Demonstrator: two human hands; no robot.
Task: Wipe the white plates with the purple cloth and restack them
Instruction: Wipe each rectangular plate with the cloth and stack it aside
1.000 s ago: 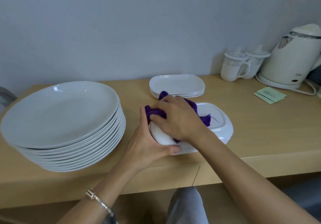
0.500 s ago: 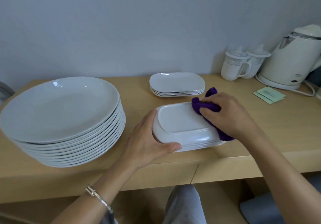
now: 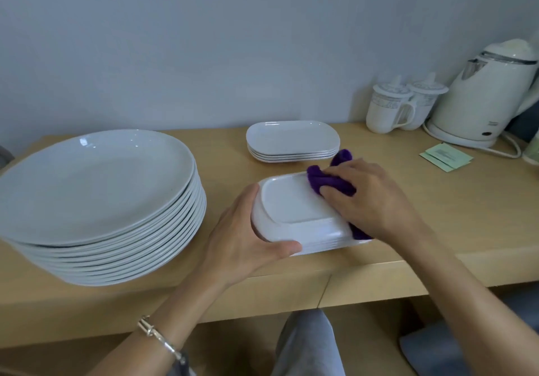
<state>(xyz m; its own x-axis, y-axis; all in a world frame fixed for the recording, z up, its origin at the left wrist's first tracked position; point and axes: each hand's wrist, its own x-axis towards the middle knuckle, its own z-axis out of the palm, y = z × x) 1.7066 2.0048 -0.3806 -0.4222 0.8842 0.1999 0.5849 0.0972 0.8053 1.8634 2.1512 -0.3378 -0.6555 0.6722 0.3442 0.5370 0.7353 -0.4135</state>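
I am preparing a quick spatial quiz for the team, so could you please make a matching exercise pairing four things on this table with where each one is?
Things:
1. purple cloth
2. round plate stack
3. kettle
4. upturned plate

Places:
a. far right of the table, on its base
b. held at its left end by the left hand
c. left side of the table
d. bunched under the right hand

Pairs: 1-d, 2-c, 3-a, 4-b

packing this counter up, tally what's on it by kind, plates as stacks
stacks of white ceramic plates: 3
white lidded mugs: 2
white electric kettle: 1
purple cloth: 1
pale green paper packets: 2
object cut off at right edge: uncounted
total: 9
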